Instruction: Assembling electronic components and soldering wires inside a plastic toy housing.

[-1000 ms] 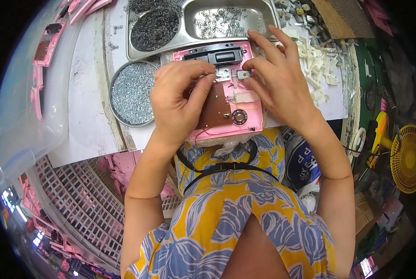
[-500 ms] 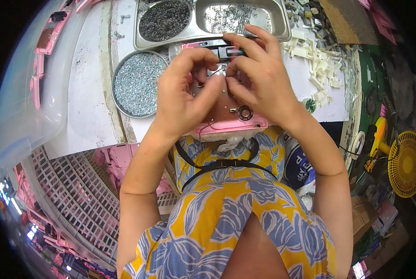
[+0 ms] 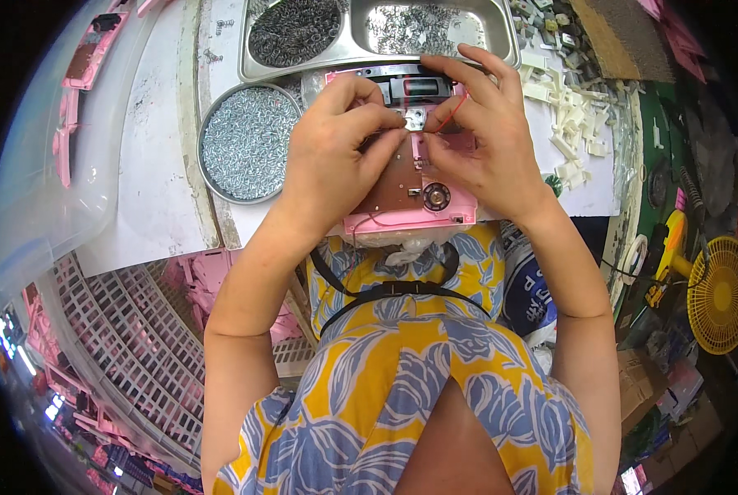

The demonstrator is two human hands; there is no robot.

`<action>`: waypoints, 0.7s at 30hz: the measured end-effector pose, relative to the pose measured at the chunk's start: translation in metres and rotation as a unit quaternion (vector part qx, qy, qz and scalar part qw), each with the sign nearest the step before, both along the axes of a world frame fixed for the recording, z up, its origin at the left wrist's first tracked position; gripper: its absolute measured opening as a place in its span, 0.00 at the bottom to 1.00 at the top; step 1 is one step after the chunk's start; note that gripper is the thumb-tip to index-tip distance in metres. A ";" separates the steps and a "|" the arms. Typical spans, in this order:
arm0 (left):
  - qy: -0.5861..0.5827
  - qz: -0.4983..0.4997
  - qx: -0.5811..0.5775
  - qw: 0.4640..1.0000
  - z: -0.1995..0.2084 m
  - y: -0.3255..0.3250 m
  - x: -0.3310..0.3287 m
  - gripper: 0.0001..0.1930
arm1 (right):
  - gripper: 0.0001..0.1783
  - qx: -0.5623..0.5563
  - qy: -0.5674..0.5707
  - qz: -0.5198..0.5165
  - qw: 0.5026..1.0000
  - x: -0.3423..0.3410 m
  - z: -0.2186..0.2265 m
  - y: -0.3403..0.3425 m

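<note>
A pink plastic housing (image 3: 377, 223) lies in front of me with a brown circuit board (image 3: 383, 195) and a small round black part (image 3: 436, 195) in it. At its far end sits a black moulded part (image 3: 395, 89) holding a dark cylinder. My left hand (image 3: 336, 148) pinches the left edge of a small silver metal plate (image 3: 416, 120) between thumb and index finger. On the plate's other side, my right hand (image 3: 489, 136) has thumb and index finger closed, a thin red wire (image 3: 450, 115) running at those fingertips. The fingertips partly hide the plate's edges.
A round tin of small screws (image 3: 249, 144) stands left of the housing. Behind it is a steel tray (image 3: 352, 56) with dark springs and small metal pieces. White plastic parts (image 3: 579, 124) lie at right. A yellow fan (image 3: 716, 293) stands far right, a slatted plastic basket (image 3: 138, 346) lower left.
Both hands have shifted slightly right, and the right fingers have moved apart from the left ones. The silver plate and red wire now show between them.
</note>
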State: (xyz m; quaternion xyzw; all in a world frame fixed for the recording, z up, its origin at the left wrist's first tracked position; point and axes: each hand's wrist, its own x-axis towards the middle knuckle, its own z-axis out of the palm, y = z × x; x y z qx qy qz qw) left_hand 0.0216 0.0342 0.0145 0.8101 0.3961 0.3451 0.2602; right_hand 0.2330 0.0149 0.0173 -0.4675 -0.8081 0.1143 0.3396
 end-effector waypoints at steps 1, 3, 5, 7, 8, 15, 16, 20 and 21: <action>-0.011 0.001 0.009 1.000 -0.001 0.001 -0.002 0.07 | 0.10 -0.003 -0.004 0.000 1.000 0.000 0.001 0.000; -0.026 0.003 0.020 0.999 -0.004 0.000 -0.004 0.07 | 0.09 -0.009 -0.011 0.001 1.000 -0.002 0.002 0.001; -0.036 0.005 0.023 0.999 -0.007 -0.001 -0.006 0.07 | 0.09 -0.002 -0.019 0.000 1.000 -0.004 0.004 0.001; -0.033 0.008 0.039 0.999 -0.008 -0.002 -0.006 0.08 | 0.09 0.005 -0.021 0.000 1.000 -0.009 0.003 0.001; -0.031 0.010 0.047 0.998 -0.008 -0.002 -0.006 0.08 | 0.09 0.009 -0.019 0.000 1.000 -0.012 -0.001 0.002; -0.038 0.001 0.074 0.997 -0.009 0.000 -0.005 0.07 | 0.09 -0.014 -0.054 0.009 0.998 -0.015 -0.002 0.006; -0.040 0.002 0.073 0.997 -0.009 0.001 -0.003 0.07 | 0.09 -0.014 -0.053 0.007 0.998 -0.015 -0.001 0.006; -0.049 0.007 0.058 0.997 -0.010 0.002 -0.002 0.08 | 0.09 0.000 -0.042 -0.001 0.999 -0.018 -0.002 0.005; -0.049 0.006 0.061 0.997 -0.011 0.003 -0.002 0.08 | 0.09 0.007 -0.037 -0.003 0.999 -0.019 -0.003 0.005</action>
